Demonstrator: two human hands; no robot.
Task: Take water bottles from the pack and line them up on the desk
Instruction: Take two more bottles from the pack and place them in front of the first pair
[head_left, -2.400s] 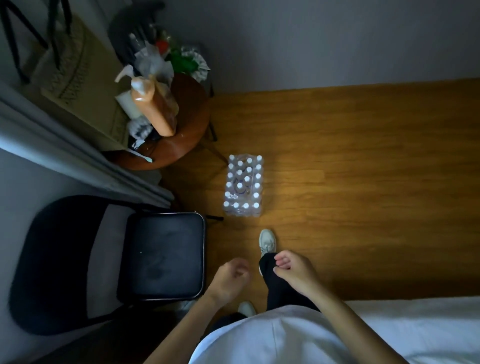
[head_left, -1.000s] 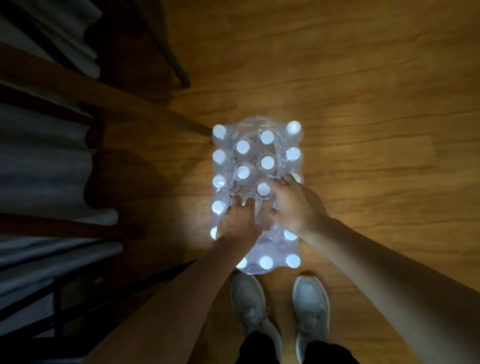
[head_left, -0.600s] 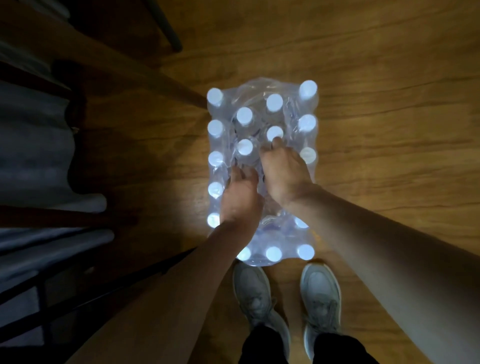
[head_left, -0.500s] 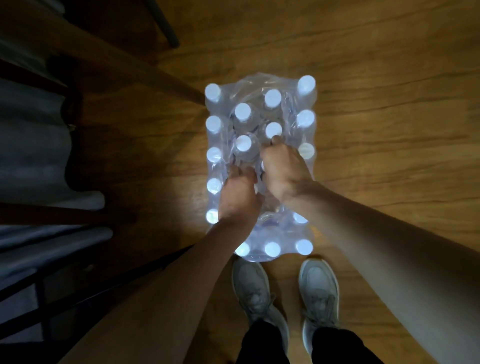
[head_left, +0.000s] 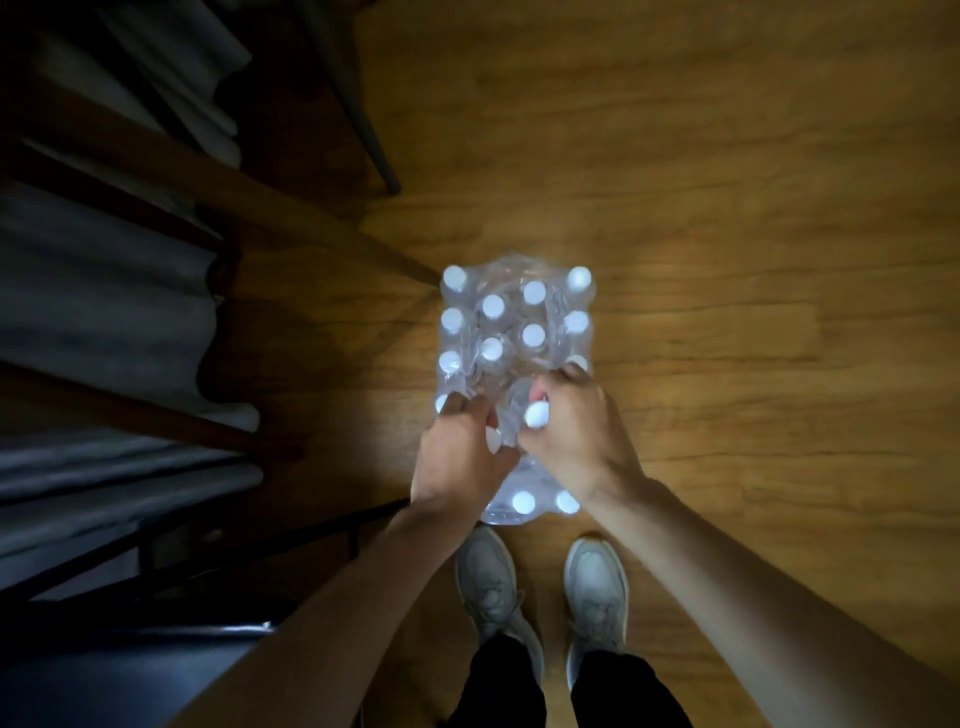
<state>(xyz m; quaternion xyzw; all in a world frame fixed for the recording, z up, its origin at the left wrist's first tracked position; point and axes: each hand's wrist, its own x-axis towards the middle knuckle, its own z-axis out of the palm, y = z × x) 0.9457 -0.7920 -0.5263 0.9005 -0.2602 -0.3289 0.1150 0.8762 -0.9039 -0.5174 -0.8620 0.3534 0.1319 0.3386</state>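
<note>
Pack: the shrink-wrapped pack of water bottles (head_left: 514, 332) stands on the wooden floor (head_left: 727, 260) right in front of your feet, white caps facing up at you.
Wrap: the clear plastic film is crumpled and loose over the middle of the pack, where your hands work; the far rows sit under tighter film.
Left hand: your left hand (head_left: 460, 457) lies on the near-left part of the pack, fingers curled into the film and around a bottle (head_left: 492, 440) whose white cap shows by your thumb.
Right hand: your right hand (head_left: 571, 431) sits on the near-right part, fingers curled down into the film, with a white bottle cap (head_left: 536, 414) showing at the thumb; whether you grip the bottle itself or only the wrap, I cannot tell.
Hands together: they nearly touch over the pack's middle.
Near row: two caps (head_left: 523, 501) show at the near edge, just below your wrists.
Shoes: your two light shoes (head_left: 595, 587) stand side by side just behind the pack.
Left side: dark furniture and a grey curtain (head_left: 104, 291) fill that side, and a thin dark leg (head_left: 358, 119) stands on the floor beyond the pack.
</note>
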